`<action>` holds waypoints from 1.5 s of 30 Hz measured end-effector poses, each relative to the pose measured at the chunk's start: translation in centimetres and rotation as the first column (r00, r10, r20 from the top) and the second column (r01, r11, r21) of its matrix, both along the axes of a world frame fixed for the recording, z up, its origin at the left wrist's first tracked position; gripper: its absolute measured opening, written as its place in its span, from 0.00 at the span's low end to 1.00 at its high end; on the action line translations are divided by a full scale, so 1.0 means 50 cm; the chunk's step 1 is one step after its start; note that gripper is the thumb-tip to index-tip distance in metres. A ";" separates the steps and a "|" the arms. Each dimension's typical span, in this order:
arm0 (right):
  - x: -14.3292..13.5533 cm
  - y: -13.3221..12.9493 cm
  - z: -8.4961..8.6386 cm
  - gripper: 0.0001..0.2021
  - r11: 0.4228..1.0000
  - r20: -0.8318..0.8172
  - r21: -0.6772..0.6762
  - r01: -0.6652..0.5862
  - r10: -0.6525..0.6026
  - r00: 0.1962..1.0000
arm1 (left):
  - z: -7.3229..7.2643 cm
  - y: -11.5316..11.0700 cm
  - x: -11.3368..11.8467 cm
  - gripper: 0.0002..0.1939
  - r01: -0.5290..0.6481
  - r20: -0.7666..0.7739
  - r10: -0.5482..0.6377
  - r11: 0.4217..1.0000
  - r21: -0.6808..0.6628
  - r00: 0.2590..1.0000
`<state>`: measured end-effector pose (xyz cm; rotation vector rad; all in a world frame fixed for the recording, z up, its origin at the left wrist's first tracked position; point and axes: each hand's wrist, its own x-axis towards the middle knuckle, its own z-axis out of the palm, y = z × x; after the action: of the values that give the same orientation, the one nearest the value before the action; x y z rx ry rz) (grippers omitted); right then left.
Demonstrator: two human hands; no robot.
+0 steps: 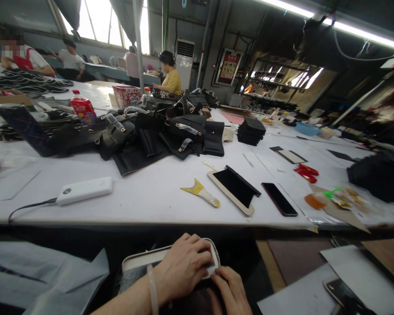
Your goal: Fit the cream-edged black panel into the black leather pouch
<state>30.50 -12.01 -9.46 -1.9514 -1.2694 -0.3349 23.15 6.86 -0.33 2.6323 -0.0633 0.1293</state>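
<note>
Low in front of me, below the table's edge, is a dark bag piece with a cream rim (142, 261). My left hand (185, 262), with a pale bracelet at its wrist, lies across the piece and curls its fingers over the rim near the rounded corner. The fingers of my right hand (231, 288) are bent and pinch the same corner from the right side. Between the hands a short stretch of the rim shows, while the lower part of the piece is dark and partly hidden by my arms.
On the white table (144, 197) lie a yellow-tipped scraper (202, 193), a black panel with cream edging (233, 188), a phone (279, 199) and a white power bank (85, 191). Black bags (184, 131) are heaped behind. Co-workers, including one in yellow (171, 81), sit farther back.
</note>
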 end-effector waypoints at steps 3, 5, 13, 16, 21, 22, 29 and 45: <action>0.024 0.001 0.011 0.06 0.985 -0.053 -0.163 -0.064 0.056 0.997 | -0.004 0.001 0.001 0.07 0.006 0.010 -0.006 1.000 0.003 1.000; 0.043 0.004 0.032 0.06 0.947 -0.119 -0.288 -0.140 0.110 0.987 | -0.009 -0.001 -0.001 0.08 0.005 0.010 -0.005 1.000 -0.004 1.000; 0.076 0.031 0.132 0.08 0.770 -0.445 -0.514 -0.379 0.138 0.885 | -0.014 -0.001 -0.009 0.06 0.001 0.001 -0.001 0.999 -0.041 1.000; 0.068 0.035 0.119 0.07 0.799 -0.414 -0.533 -0.277 0.040 0.910 | -0.009 0.009 0.000 0.06 0.021 0.006 -0.020 0.997 -0.081 1.000; 0.029 0.035 0.064 0.06 0.861 -0.410 -0.487 -0.147 -0.077 0.909 | -0.010 0.018 0.009 0.12 0.019 0.012 -0.018 0.997 -0.078 1.000; 0.023 0.034 0.060 0.05 0.877 -0.403 -0.466 -0.116 -0.093 0.910 | -0.011 0.018 0.008 0.12 0.021 0.009 -0.021 0.997 -0.071 1.000; 0.059 0.008 0.091 0.04 0.791 -0.522 -0.500 -0.354 0.051 0.851 | -0.011 0.013 -0.003 0.13 0.035 -0.004 -0.036 0.997 -0.068 0.999; -0.046 0.056 0.032 0.06 0.993 0.034 -0.059 -0.105 0.108 0.994 | -0.020 0.026 0.003 0.13 0.061 0.006 -0.061 0.996 -0.069 0.998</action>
<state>28.22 -9.18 -7.86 -1.9245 -1.4156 -0.2851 23.29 8.14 -1.35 2.5579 -0.1382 0.1141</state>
